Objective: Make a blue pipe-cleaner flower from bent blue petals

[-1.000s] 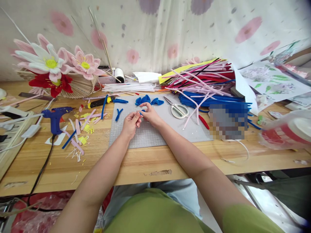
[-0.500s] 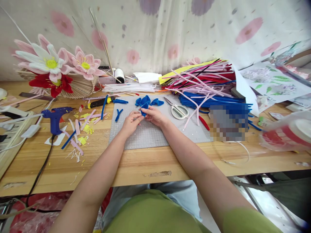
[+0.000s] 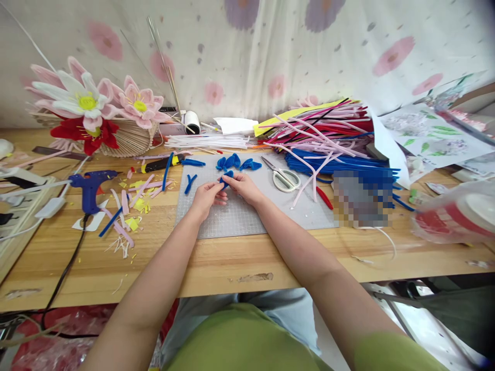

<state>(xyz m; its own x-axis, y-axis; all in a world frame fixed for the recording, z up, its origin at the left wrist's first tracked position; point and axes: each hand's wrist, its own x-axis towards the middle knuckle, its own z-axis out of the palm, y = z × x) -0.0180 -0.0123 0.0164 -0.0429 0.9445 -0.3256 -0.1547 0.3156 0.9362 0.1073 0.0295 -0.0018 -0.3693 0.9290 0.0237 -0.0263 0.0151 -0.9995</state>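
Between my two hands is a blue pipe-cleaner petal [image 3: 227, 176], pinched by the fingers of both. My left hand [image 3: 209, 198] grips it from the left, and my right hand [image 3: 243, 186] from the right; the fingers partly cover it. Both are over the grey cutting mat [image 3: 235, 221]. Just behind them lie several finished-looking blue petals [image 3: 232, 162] and another blue petal piece [image 3: 250, 165]. A short Y-shaped blue pipe cleaner [image 3: 190, 184] rests left of my hands. Scissors [image 3: 285, 179] with pale handles lie on the mat to the right.
On the left stand a blue glue gun [image 3: 89, 188], pink and yellow scraps [image 3: 133, 206] and fuzzy flowers [image 3: 87, 103]. Bundles of blue pipe cleaners [image 3: 309, 164] and pink ones [image 3: 328, 123] lie at the back right. A bagged tub [image 3: 456, 216] sits at far right.
The blue petal has tipped from upright to a flatter, slanted pose between my fingers. My left fingers have spread slightly beneath it. The view has shifted a little.
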